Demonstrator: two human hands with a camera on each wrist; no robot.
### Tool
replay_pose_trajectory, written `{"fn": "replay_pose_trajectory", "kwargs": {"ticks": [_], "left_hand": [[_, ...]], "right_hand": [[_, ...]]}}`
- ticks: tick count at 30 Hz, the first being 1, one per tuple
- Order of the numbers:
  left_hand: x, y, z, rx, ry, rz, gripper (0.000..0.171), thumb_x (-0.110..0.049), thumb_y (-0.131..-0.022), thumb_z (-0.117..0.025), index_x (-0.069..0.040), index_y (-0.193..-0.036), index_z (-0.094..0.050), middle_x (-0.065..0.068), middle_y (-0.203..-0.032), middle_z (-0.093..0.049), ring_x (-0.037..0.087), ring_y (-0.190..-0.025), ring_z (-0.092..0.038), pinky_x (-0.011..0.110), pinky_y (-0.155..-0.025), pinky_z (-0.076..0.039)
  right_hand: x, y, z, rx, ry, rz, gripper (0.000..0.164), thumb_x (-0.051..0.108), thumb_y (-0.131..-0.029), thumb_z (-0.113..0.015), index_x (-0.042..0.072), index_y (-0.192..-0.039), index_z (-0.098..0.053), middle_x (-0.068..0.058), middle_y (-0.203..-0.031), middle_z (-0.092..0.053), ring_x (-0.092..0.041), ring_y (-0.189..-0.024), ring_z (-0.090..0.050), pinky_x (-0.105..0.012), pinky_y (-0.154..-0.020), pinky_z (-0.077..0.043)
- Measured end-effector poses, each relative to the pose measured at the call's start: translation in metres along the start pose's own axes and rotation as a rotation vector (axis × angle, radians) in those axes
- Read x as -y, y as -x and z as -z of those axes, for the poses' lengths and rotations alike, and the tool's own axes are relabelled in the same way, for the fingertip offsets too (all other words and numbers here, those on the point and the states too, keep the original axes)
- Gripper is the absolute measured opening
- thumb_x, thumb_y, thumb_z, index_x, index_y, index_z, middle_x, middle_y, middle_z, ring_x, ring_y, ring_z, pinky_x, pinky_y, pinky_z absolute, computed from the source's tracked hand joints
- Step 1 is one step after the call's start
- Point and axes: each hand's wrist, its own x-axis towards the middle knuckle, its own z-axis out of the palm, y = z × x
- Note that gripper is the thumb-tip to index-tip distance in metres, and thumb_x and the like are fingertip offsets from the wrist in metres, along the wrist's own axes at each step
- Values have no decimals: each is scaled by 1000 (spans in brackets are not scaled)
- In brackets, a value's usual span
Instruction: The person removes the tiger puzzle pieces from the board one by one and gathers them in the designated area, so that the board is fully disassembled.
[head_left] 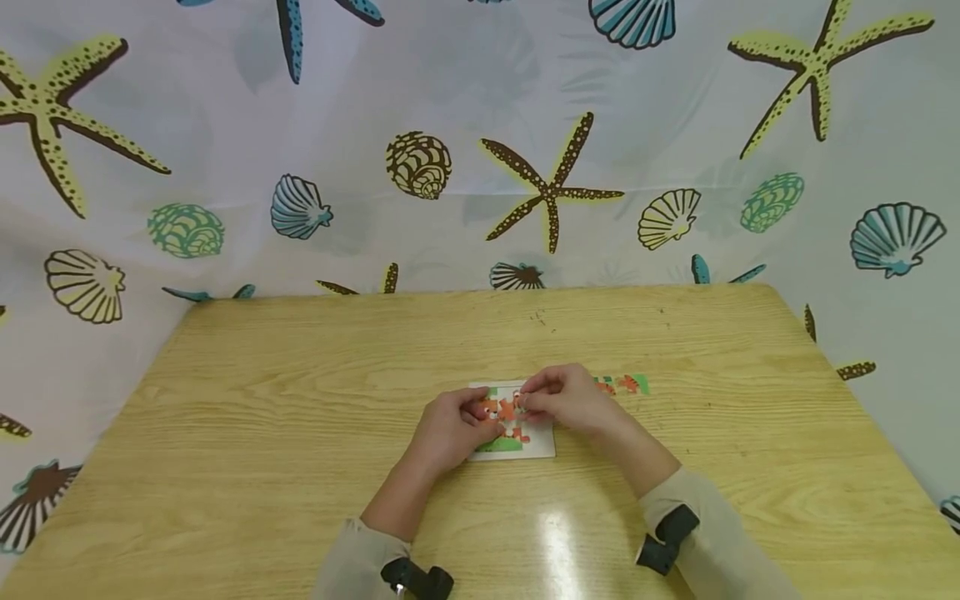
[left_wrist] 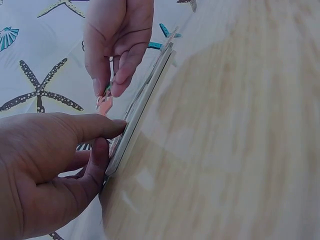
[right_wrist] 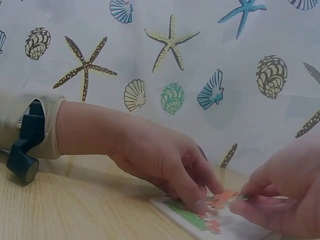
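Note:
A small jigsaw puzzle in a white-bordered board [head_left: 538, 450] lies on the table, partly filled with orange, white and green pieces. My left hand [head_left: 446, 429] rests on its left side, thumb and index finger touching the pieces [head_left: 491, 410] there. Over the board's upper right part, my right hand [head_left: 573, 398] pinches a puzzle piece between thumb and fingertips. In the left wrist view, an orange piece [left_wrist: 105, 106] shows just below the right fingertips. The right wrist view shows a green bit [right_wrist: 244, 197] at those fingertips; the rest of the piece is hidden.
Loose puzzle pieces [head_left: 632, 383] lie on the table right of the board, partly behind the right hand. The wooden table [head_left: 300, 358] ends at a hanging cloth [head_left: 337, 125] printed with shells and starfish. Black wrist cameras [head_left: 667, 540] sit on both sleeves.

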Motion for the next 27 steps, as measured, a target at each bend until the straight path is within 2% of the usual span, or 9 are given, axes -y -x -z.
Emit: {"fn": "replay_pose_trajectory", "kwargs": {"ticks": [5, 10, 14, 27], "left_hand": [[0, 0, 0, 1, 3, -13, 55, -13, -87, -84, 2, -137, -65, 5, -94, -65, 15, -78, -58, 28, -69, -49], [0, 0, 0, 0, 13, 0, 55, -12, -87, -84, 2, -137, -65, 5, -94, -65, 15, -78, -57, 28, -69, -49], [0, 0, 0, -3, 26, 11, 55, -12, -87, -84, 2, -137, -65, 5, -94, -64, 16, -78, -57, 27, -69, -48], [-1, 0, 0, -2, 22, 7, 56, -9, -87, -83, 3, -138, -64, 5, -93, -64, 15, -78, -56, 28, -70, -49]], "right_hand": [[3, 2, 6, 13, 6, -2, 14, 0, -98, -69, -10, -108, -66, -19, -101, -74, -23, -87, -77, -36, -81, -61], [5, 4, 12, 55, 16, 0, 24, 0, -100, -67, -10, -120, -60, -21, -103, -74, -23, -88, -77, -37, -82, -61], [6, 5, 18, 80, 65, 6, 27, 0, -100, -65, -11, -125, -62, -20, -101, -72, -21, -87, -76, -36, -82, -61], [7, 9, 37, 100, 133, -28, 21, 2, -100, -68, -10, -117, -66, -17, -99, -73, -19, -80, -74, -34, -77, -61]]}}
